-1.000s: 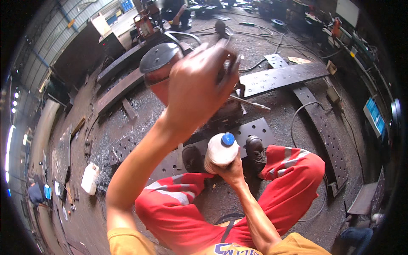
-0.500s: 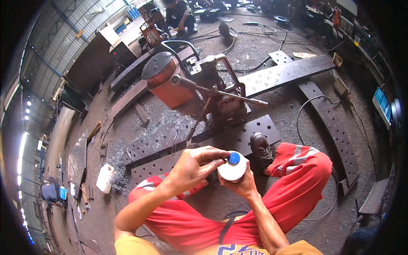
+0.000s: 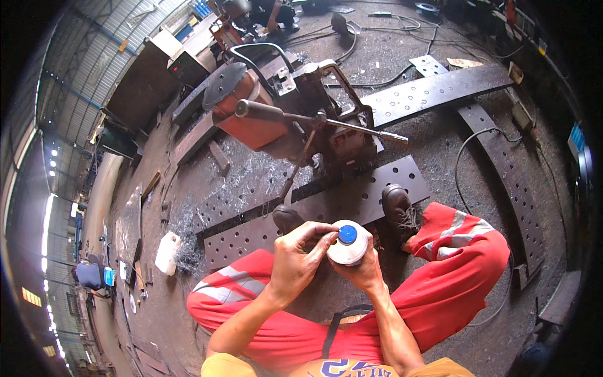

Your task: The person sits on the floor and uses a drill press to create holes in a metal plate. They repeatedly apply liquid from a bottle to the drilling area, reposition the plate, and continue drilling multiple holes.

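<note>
A round white bottle (image 3: 349, 254) with a blue cap (image 3: 347, 234) stands up between my hands, above my crossed legs. My right hand (image 3: 369, 271) is wrapped around its right side and lower body. At the left edge of the cap, my left hand (image 3: 300, 254) has thumb and forefinger pinched together. Whether a small thing sits between those fingertips is too hard to see. Just beyond my feet stands a red and grey drilling machine (image 3: 301, 125) with a long crank handle, on a steel plate with holes (image 3: 314, 210).
More drilled steel plates lie at the right, one long plate (image 3: 440, 94) across another (image 3: 502, 176). A white plastic jug (image 3: 168, 253) stands at the left near metal shavings. Cables (image 3: 461, 154) curl over the dark floor. Another person (image 3: 276, 14) crouches at the far back.
My view has shifted, so the scene sits lower on the left and further right. The left fingertips stay by the cap, pinched a little closer, and the right hand keeps the bottle.
</note>
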### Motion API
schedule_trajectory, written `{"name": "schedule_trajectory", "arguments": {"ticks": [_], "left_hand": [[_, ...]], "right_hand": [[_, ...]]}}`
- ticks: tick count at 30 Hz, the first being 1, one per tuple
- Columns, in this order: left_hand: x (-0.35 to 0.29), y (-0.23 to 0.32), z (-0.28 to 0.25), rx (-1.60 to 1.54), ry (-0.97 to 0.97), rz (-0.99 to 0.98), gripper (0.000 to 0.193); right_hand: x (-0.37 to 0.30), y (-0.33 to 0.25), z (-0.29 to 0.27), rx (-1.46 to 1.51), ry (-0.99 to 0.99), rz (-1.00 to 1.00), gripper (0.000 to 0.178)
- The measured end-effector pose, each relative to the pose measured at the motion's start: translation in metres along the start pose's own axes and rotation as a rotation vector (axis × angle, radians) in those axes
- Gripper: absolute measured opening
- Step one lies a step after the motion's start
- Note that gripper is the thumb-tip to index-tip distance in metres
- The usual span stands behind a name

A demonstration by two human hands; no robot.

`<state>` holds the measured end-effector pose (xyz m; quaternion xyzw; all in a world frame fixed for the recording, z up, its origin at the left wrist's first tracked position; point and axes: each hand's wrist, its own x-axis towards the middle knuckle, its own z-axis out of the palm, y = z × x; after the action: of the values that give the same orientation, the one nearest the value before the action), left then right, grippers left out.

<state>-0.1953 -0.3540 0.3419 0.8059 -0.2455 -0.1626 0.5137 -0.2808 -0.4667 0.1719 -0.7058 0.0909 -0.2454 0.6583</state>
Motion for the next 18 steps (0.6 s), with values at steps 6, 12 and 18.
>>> {"name": "schedule_trajectory", "arguments": {"ticks": [6, 12, 18], "left_hand": [[0.017, -0.004, -0.007, -0.037, -0.040, -0.181, 0.020], [0.044, -0.011, -0.041, 0.197, 0.133, -0.145, 0.019], [0.103, 0.106, -0.087, 0.425, 0.537, 0.566, 0.021]], "right_hand": [[0.000, 0.011, 0.000, -0.038, -0.054, -0.007, 0.091], [0.004, 0.035, 0.022, -0.015, -0.039, 0.069, 0.089], [-0.005, 0.082, 0.019, -0.025, -0.131, 0.476, 0.089]]}}
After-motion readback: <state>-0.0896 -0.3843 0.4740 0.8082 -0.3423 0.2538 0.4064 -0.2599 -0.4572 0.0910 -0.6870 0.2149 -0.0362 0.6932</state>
